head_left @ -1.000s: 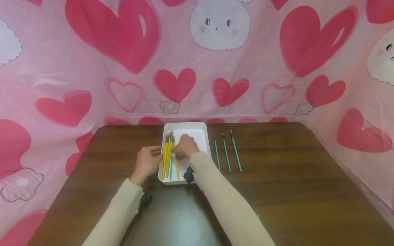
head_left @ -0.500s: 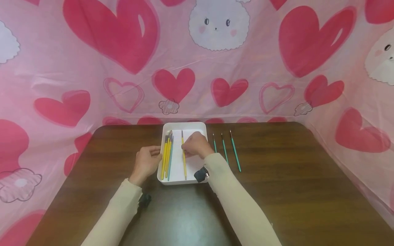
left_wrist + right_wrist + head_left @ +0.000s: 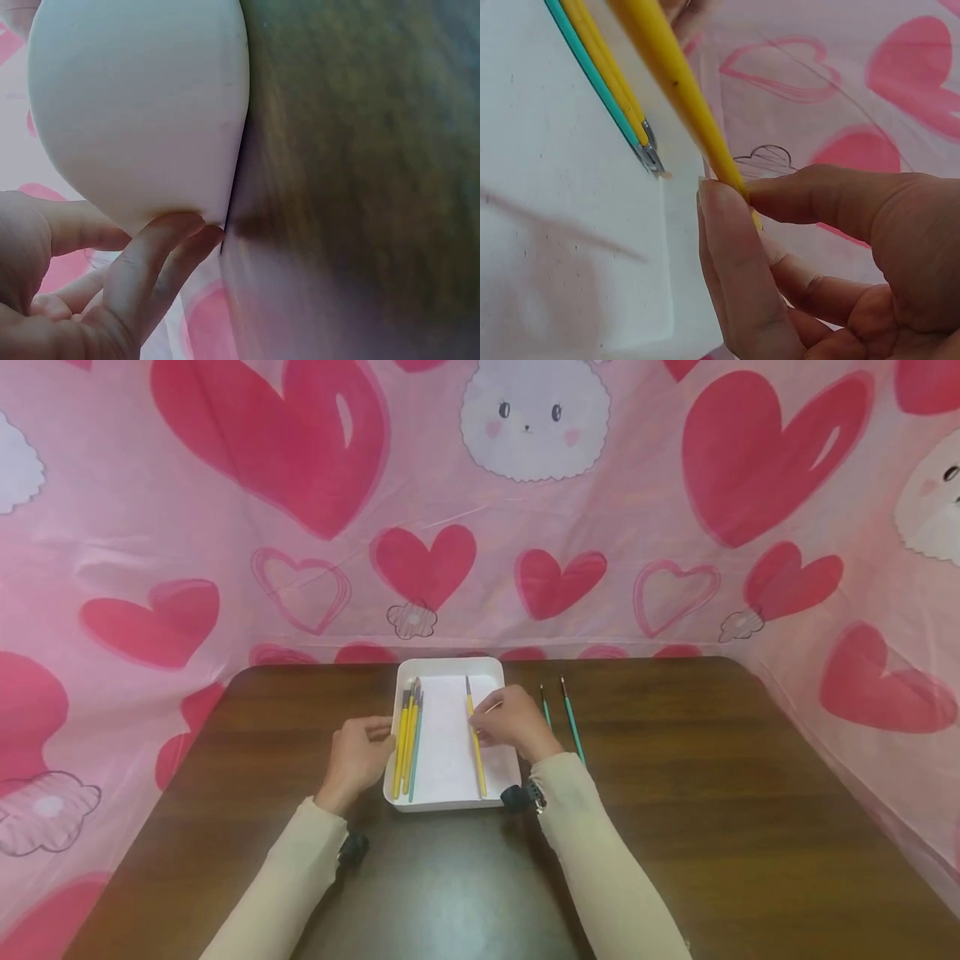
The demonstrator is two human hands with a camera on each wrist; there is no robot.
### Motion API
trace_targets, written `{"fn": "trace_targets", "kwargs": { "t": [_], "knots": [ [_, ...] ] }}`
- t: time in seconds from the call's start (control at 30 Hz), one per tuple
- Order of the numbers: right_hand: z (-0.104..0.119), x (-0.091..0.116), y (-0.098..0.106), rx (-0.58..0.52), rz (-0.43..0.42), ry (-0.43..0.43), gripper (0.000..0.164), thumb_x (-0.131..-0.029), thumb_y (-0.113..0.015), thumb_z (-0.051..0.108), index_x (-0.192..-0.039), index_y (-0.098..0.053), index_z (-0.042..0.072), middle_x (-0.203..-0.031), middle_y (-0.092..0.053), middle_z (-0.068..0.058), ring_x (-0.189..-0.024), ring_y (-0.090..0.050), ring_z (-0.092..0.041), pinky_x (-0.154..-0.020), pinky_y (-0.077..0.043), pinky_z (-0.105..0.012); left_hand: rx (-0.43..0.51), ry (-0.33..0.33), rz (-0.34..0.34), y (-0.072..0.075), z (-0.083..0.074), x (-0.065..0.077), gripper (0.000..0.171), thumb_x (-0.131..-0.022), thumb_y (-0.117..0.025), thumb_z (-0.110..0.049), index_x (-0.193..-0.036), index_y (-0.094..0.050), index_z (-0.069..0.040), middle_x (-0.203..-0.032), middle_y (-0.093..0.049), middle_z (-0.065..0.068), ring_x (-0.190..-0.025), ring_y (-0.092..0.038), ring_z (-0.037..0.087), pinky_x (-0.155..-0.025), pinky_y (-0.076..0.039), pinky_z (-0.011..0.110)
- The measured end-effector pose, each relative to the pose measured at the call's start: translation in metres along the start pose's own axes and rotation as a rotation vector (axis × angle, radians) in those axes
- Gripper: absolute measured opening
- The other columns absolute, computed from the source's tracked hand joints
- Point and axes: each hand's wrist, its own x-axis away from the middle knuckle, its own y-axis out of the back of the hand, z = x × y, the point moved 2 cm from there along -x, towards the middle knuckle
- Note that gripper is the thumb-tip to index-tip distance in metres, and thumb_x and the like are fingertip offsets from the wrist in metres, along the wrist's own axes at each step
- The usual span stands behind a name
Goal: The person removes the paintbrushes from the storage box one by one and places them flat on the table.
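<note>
A white tray [image 3: 450,806] stands near the table's back edge. My left hand [image 3: 358,760] is at its left side; in the left wrist view the fingertips [image 3: 201,225] touch the outer wall, the fingers nearly straight. Between thumb and fingers my right hand [image 3: 513,724] pinches a yellow paintbrush [image 3: 477,752], bristles pointing away from me, over the right part of the tray. The right wrist view shows its yellow handle [image 3: 679,86] close up. Along the tray's left wall lie several yellow paintbrushes [image 3: 407,743] and a teal paintbrush [image 3: 415,762].
Right of the tray, teal paintbrushes [image 3: 573,722] lie on the brown wooden table [image 3: 712,793], partly hidden by my right hand and sleeve. A pink heart-patterned cloth [image 3: 300,485] hangs behind and at both sides of the table.
My right hand has taken the yellow paintbrush from beside the others and moved it rightward across the tray. The left hand has stayed at the tray's left side.
</note>
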Motion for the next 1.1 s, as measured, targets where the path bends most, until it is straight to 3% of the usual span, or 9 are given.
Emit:
{"fn": "trace_targets", "kwargs": {
  "t": [0.2,0.83,1.1],
  "knots": [
    [-0.010,0.005,0.008,-0.070,-0.008,0.021,0.017,-0.089,-0.072,0.007,-0.101,-0.072,-0.004,-0.092,-0.071,-0.016,-0.075,-0.069,-0.021,-0.070,-0.064,-0.032,-0.005,-0.006,-0.005,-0.002,-0.001,0.001,0.047,-0.099,-0.064,-0.022,-0.143,-0.058,-0.006,-0.140,-0.064,0.016,-0.124,-0.066,0.035,-0.101,-0.055,0.049],
    [-0.027,0.004,0.032,-0.052,-0.046,0.007,0.021,-0.091,-0.072,0.009,-0.107,-0.071,-0.004,-0.096,-0.069,-0.017,-0.073,-0.068,-0.021,-0.071,-0.064,-0.033,-0.020,-0.010,-0.001,-0.006,-0.002,0.000,0.047,-0.099,-0.064,-0.022,-0.143,-0.058,-0.008,-0.141,-0.064,0.016,-0.124,-0.066,0.035,-0.101,-0.056,0.049],
    [-0.025,0.002,0.038,-0.058,-0.040,0.014,0.022,-0.092,-0.072,0.011,-0.109,-0.070,-0.004,-0.100,-0.071,-0.018,-0.078,-0.070,-0.022,-0.074,-0.064,-0.034,-0.028,-0.015,-0.010,-0.001,-0.001,-0.001,0.046,-0.100,-0.063,-0.023,-0.143,-0.059,-0.008,-0.140,-0.064,0.016,-0.123,-0.066,0.035,-0.101,-0.055,0.050]
  ]
}}
